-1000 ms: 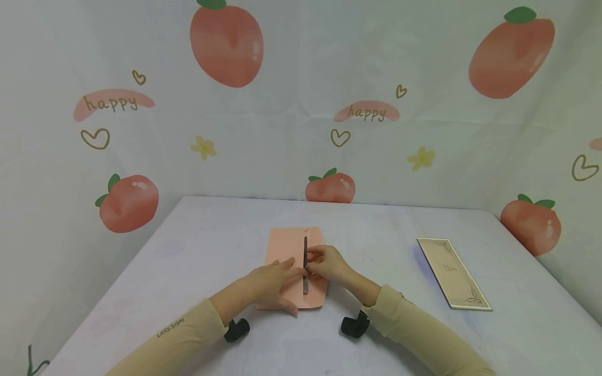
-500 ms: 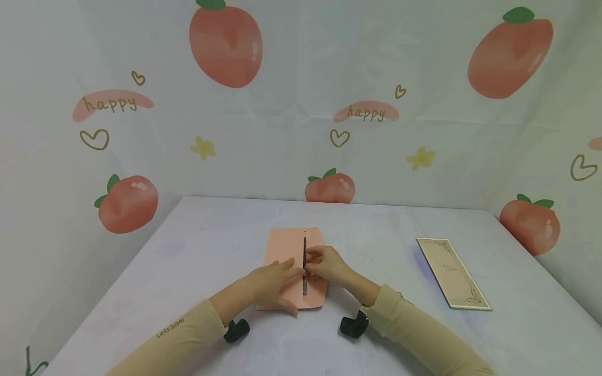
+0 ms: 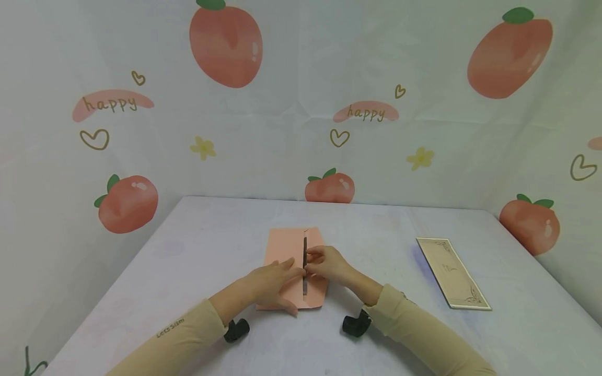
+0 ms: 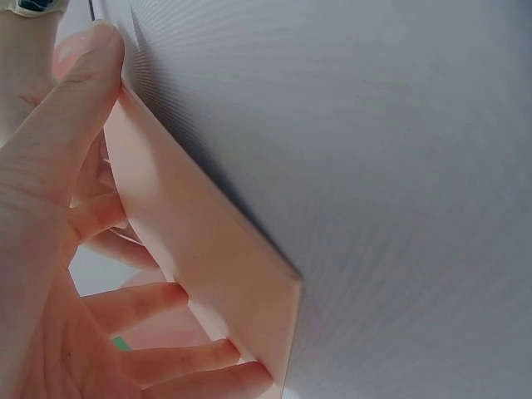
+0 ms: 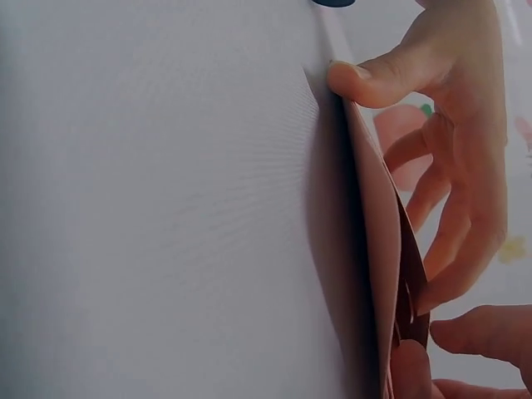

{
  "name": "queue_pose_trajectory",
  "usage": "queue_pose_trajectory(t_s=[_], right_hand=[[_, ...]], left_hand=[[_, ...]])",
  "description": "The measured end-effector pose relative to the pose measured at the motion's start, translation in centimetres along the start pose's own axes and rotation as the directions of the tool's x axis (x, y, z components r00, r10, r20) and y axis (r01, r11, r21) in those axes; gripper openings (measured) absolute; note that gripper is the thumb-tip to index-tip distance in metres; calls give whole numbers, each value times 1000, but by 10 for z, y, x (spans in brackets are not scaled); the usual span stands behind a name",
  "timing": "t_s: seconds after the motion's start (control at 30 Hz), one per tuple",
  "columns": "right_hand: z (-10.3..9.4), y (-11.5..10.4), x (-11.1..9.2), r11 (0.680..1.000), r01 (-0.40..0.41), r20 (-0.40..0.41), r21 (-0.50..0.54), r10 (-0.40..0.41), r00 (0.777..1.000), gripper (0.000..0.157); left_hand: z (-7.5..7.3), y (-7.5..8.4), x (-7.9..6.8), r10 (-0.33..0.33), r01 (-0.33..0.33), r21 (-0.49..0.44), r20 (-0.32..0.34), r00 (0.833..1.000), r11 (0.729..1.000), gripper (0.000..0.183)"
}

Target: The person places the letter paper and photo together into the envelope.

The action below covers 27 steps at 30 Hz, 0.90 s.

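A pink paper envelope (image 3: 284,244) lies on the white table, with a long narrow dark slot (image 3: 305,245) running down its right part. My left hand (image 3: 275,284) rests spread over its left side, fingers mostly straight. In the left wrist view, the left thumb (image 4: 101,50) is at one edge of the envelope (image 4: 208,258). At the slot, my right hand (image 3: 329,263) pinches the paper edge. The right wrist view shows the envelope (image 5: 378,216) bulging, its dark brown inside exposed, and one right fingertip (image 5: 411,370) in the gap. The left index fingertip reaches the same edge.
A beige card (image 3: 453,274) with dark corner ornaments lies on the right side of the table (image 3: 226,230). Black wrist-worn devices hang below the left cuff (image 3: 236,330) and right cuff (image 3: 356,325). A fruit-printed white backdrop (image 3: 282,130) stands behind the table.
Both hands keep practically the same place on the envelope. The right forearm and its black wrist device have shifted very slightly; the beige card stays put.
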State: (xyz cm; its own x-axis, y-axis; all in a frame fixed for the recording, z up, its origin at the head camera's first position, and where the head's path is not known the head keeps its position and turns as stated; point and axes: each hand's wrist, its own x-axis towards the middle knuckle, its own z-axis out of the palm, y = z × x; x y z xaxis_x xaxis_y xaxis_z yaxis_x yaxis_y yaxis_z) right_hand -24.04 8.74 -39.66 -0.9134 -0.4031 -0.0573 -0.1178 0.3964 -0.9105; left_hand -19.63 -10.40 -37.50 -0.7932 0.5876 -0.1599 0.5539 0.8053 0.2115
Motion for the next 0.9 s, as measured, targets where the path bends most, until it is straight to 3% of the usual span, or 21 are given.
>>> queue_pose_trajectory(t_s=[0.33, 0.9], right_hand=[[-19, 0, -8, 999, -10, -26, -36, 9, 1000, 36], [-61, 10, -27, 996, -59, -98, -69, 52, 994, 34]], left_hand=[[-1, 0, 0, 9, -9, 6, -3, 1000, 1000, 83], [0, -1, 0, 4, -4, 6, 2, 1000, 1000, 82]])
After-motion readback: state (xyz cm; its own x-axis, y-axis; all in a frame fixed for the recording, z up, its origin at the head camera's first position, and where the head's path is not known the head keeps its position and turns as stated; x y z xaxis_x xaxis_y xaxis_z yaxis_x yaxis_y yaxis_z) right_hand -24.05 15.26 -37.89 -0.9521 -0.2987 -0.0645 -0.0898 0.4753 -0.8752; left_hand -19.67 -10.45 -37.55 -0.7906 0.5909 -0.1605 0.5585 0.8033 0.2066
